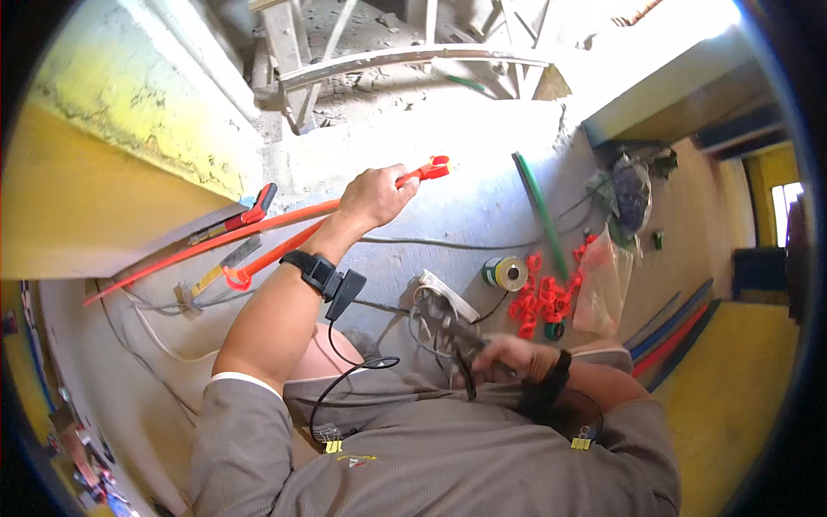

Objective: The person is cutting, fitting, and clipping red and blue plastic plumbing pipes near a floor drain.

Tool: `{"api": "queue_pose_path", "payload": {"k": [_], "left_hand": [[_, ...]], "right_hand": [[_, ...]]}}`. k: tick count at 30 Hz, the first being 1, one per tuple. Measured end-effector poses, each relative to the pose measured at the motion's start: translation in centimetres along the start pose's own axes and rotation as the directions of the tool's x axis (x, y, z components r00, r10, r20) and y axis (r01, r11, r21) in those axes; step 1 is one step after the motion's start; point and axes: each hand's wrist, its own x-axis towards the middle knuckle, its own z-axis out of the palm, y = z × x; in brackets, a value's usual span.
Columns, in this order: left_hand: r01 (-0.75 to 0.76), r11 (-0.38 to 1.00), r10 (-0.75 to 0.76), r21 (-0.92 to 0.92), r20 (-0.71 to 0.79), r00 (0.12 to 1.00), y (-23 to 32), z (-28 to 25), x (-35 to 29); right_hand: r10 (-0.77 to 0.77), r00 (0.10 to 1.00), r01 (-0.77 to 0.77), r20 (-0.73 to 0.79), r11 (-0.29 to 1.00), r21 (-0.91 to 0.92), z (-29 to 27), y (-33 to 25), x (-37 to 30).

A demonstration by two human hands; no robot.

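My left hand is closed round an orange plastic pipe, stretched out over the floor. A red plastic fitting sits on the pipe's far end, beyond my fingers. Two orange lengths, a long thin pipe and a shorter pipe with a red fitting at its near end, run back from that hand; my wrist hides which one is gripped. Close to my lap, my right hand is closed on a dark grey tool. Motion blurs the tool, and its kind cannot be made out.
Several loose red fittings lie right of a small can, beside a clear plastic bag. A green pipe rests behind them. Left lie a red-handled saw and cables. A wooden trestle stands far ahead.
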Motion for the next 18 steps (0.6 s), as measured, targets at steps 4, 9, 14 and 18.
{"api": "queue_pose_path", "payload": {"k": [4, 9, 14, 18], "left_hand": [[-0.037, 0.999, 0.039, -0.027, 0.07, 0.997, 1.0, 2.4, -0.3], [-0.112, 0.992, 0.12, -0.054, 0.202, 0.972, 2.9, 5.2, -0.8], [-0.07, 0.992, 0.096, -0.102, 0.284, 0.954, 4.8, 6.3, -1.2], [-0.103, 0.989, 0.131, -0.105, 0.31, 0.942, 5.6, 7.4, -1.3]], "right_hand": [[-0.61, 0.765, 0.3, -0.205, 0.619, -0.726, -3.4, -4.1, 4.6], [-0.603, 0.73, 0.118, -0.32, 0.574, -0.81, -2.5, -5.8, 5.0], [-0.628, 0.709, 0.156, -0.322, 0.584, -0.797, -1.0, -6.3, 3.3], [-0.701, 0.661, 0.211, -0.267, 0.515, -0.831, -2.3, -5.9, 3.8]]}}
